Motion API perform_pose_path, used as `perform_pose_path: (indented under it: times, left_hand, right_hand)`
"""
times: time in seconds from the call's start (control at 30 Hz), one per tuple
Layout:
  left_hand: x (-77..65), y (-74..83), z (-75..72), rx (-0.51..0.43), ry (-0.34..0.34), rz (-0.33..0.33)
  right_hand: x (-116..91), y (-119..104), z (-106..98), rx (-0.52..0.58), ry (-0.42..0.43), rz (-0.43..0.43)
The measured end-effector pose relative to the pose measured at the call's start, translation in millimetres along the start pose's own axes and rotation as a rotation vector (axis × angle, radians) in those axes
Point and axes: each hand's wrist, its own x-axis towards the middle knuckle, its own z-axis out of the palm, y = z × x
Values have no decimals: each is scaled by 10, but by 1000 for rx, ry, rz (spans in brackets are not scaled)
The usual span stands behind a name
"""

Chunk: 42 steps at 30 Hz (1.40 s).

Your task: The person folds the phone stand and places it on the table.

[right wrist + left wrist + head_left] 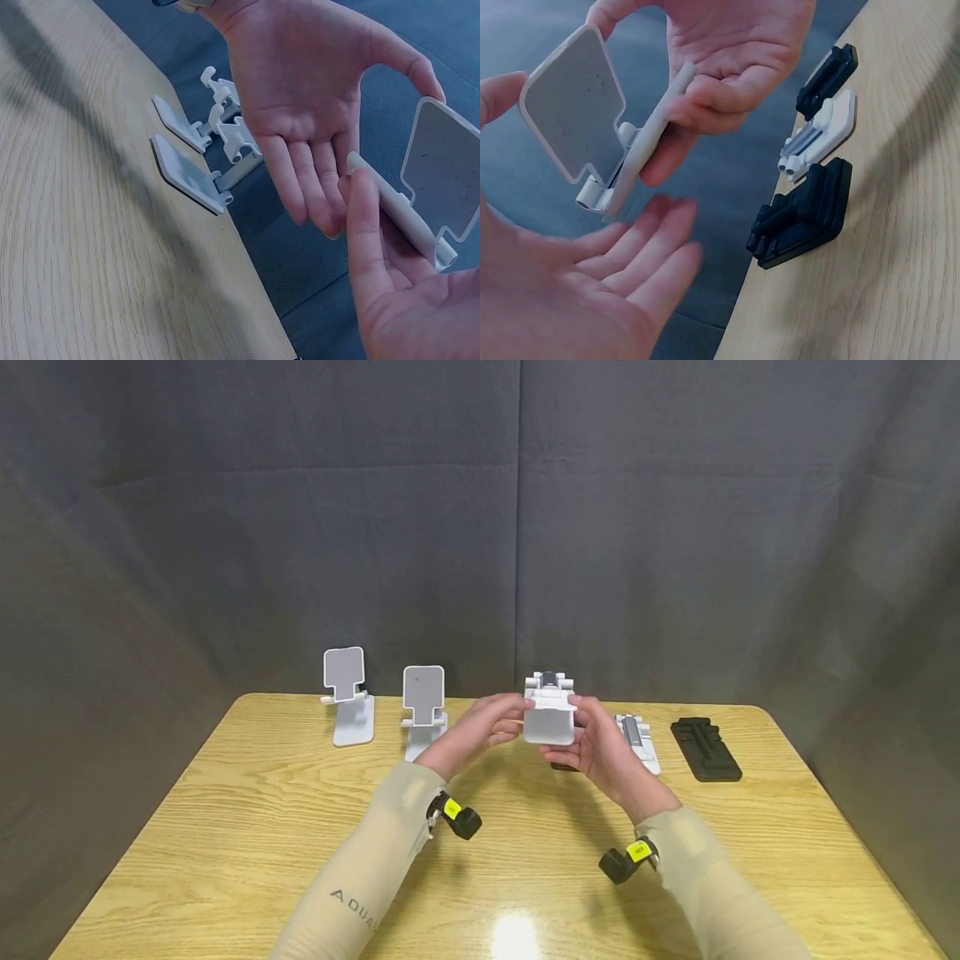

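Observation:
A white folding phone stand (550, 727) is held up above the far part of the table, its grey-padded panel (577, 105) swung partway away from the base. My right hand (596, 747) grips the base (397, 202) between its fingers, with the thumb up at the panel's edge. At the other side, the left hand (491, 722) touches a corner of the panel with its thumb. Its other fingers (304, 180) extend fairly straight under the stand, palm facing it.
Two unfolded white phone stands (345, 675) (423, 693) stand at the table's back left. On the right lie a folded white stand (637, 743) and a folded black stand (705, 749). Another folded black stand (810, 214) is mostly behind my right hand in the head view. Grey curtain (450, 527) hangs behind the table.

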Motion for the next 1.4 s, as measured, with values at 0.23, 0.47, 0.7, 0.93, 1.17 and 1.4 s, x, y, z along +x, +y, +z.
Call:
perform_pose_path:
  times: [0.23,0.47,0.7,0.93,1.17,1.4]
  left_hand:
    - [3,-4,-20,-47,-45,-53]
    - [-5,-26,-38,-93,-63,-36]
    - [-16,-30,-61,-115,-58,-22]
    - [-19,-45,-84,-142,-36,-20]
    - [14,-79,-96,-219,-32,-3]
    - [24,-99,-97,-176,-52,27]
  right_hand:
    - [8,-12,-3,18,-12,12]
    - [3,-13,-9,-18,-11,16]
    - [7,-37,-29,-46,16,8]
    - [16,-46,-42,-86,51,-6]
    - [31,-13,-42,-90,104,-16]
    - [28,-13,-34,-148,125,-49]
